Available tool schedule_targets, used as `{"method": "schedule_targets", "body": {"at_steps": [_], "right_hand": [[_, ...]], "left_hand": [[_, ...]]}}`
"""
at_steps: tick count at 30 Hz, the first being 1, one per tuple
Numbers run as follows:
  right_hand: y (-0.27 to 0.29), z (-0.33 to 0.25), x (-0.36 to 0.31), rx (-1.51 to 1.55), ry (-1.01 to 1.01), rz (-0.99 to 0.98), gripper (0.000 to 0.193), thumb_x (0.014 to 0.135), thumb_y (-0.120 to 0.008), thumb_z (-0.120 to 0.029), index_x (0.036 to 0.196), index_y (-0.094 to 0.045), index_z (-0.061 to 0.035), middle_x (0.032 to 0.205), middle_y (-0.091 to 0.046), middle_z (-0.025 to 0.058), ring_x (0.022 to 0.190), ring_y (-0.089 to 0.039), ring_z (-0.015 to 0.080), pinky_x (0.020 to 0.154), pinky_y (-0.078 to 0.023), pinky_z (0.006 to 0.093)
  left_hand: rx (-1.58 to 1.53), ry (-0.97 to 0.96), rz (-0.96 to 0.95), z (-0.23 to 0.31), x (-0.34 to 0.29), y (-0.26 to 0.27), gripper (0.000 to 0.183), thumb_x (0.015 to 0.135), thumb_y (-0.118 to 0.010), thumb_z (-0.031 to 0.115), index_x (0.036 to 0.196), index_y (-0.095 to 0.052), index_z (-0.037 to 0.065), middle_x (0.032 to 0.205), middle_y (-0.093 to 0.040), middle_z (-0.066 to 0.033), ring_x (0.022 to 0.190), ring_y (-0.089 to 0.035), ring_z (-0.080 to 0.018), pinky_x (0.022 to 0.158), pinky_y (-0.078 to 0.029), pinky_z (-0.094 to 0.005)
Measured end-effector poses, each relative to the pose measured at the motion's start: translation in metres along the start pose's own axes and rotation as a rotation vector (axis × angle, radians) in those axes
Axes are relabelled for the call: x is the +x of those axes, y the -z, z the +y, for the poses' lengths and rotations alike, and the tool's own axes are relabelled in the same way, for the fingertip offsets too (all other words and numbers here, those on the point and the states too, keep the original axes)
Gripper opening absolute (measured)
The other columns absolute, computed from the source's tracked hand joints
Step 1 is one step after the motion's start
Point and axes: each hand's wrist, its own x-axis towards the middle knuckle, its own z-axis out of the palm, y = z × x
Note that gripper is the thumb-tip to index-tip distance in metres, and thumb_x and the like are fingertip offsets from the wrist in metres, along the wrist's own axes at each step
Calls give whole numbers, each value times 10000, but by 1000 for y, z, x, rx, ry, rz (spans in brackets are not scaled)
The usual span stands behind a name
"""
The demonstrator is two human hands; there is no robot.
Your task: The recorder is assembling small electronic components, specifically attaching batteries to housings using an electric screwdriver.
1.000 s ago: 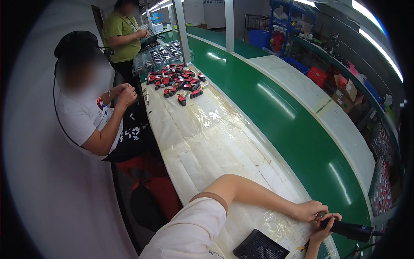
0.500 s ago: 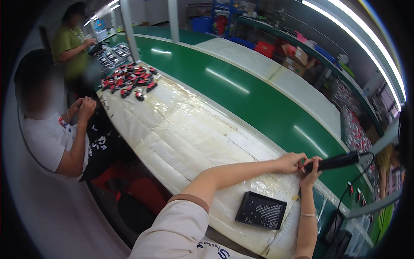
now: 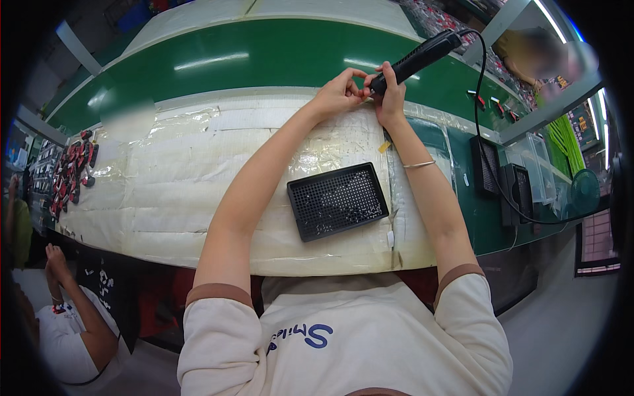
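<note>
My right hand is closed round the lower end of a black corded electric screwdriver, which tilts up to the right. Close against its tip is my left hand, its fingers pinched together; whatever lies between them is too small to make out. Both hands are over the far edge of the pale covered worktop. Nearer to me on that worktop lies a black gridded tray, with many small silvery pieces scattered over its right half.
The screwdriver's cable curves down the right side near a black box and a clear plastic bin. A pile of red and black parts sits at the far left. A co-worker sits at the lower left.
My view has swung down and to the right, so the tray and my hands now appear nearer the middle. Both hands remain together at the screwdriver's tip.
</note>
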Motion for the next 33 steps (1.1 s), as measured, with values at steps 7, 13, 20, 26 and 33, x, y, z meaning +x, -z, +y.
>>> {"method": "schedule_targets", "body": {"at_steps": [7, 13, 20, 26, 33], "right_hand": [[1, 2, -5, 36, -50, -15, 386, 825, -597, -386, 917, -451, -41, 666, -591, 126, 468, -556, 186, 469, -472, 268], [6, 3, -2, 8, -109, -59, 359, 856, -544, -429, 939, -459, -91, 694, -562, 113, 510, -531, 184, 577, -495, 335], [20, 5, 1, 75, -196, -99, 399, 854, -511, -489, 949, -469, -103, 694, -535, 82, 525, -501, 169, 653, -464, 367], [23, -1, 0, 142, -237, 9, 437, 846, -506, -513, 976, -479, -97, 697, -490, 27, 541, -463, 124, 668, -448, 324], [16, -3, -4, 254, -328, 53, 415, 843, -520, -506, 930, -472, -103, 723, -532, 49, 580, -517, 143, 726, -478, 312]], "left_hand": [[-99, 96, -55, 7, -7, 4, 471, 767, -590, 1, 1204, -422, 52, 741, -512, -1, 716, -498, -77, 731, -399, -215], [-101, 101, -89, 1, -6, 10, 466, 774, -590, 14, 1204, -416, 58, 739, -512, 0, 710, -497, -72, 713, -388, -200], [-238, 114, -153, -1, -1, 17, 489, 736, -626, 41, 1195, -456, 54, 725, -570, -10, 761, -554, -89, 767, -405, -226], [-174, -11, -124, 1, -9, 7, 497, 740, -651, 93, 1204, -477, 50, 753, -618, -18, 761, -563, -80, 746, -419, -234], [23, -19, 53, 7, -21, 5, 203, 780, -656, 111, 943, -561, 35, 815, -589, -12, 770, -548, -90, 739, -434, -227]]}}
